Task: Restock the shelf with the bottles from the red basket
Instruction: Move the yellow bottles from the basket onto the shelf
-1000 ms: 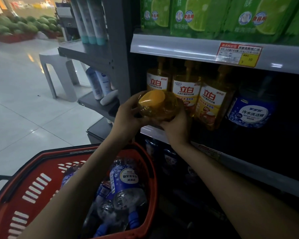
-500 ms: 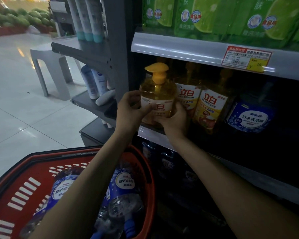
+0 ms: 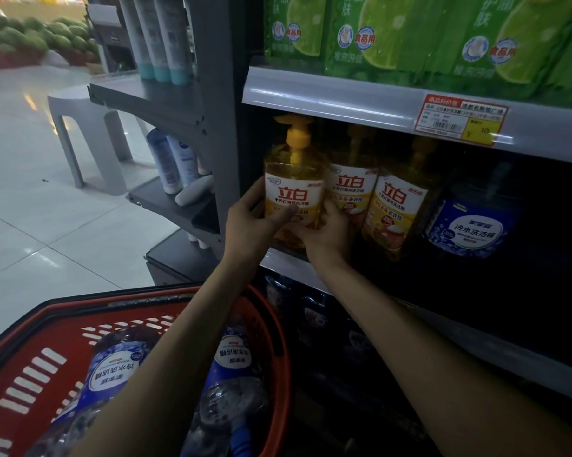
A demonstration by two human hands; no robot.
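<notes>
We see a yellow pump bottle [image 3: 292,189]: clear amber liquid, yellow pump head, white-and-yellow label with red characters. It stands upright at the left end of the middle shelf [image 3: 287,263], with its base at the shelf's front lip; the hands hide the contact.

The left hand [image 3: 251,222] grips the bottle's left side, thumb across the label. The right hand [image 3: 327,229] grips its lower right side, with fingers tucked against the neighbouring bottle. Both hands are curled round it.

On the same shelf, further right, we count 2 matching yellow bottles [image 3: 398,206], then a blue-label bottle [image 3: 469,225]. Below and left of the shelf is the red basket [image 3: 30,367], holding blue-label bottles [image 3: 113,371].

1.0 s ago the bottle was tipped, pump head toward us. 0.5 s ago it was upright but out in front of the row. Now we see it pushed in line with the row. The grips on both sides are unchanged.
</notes>
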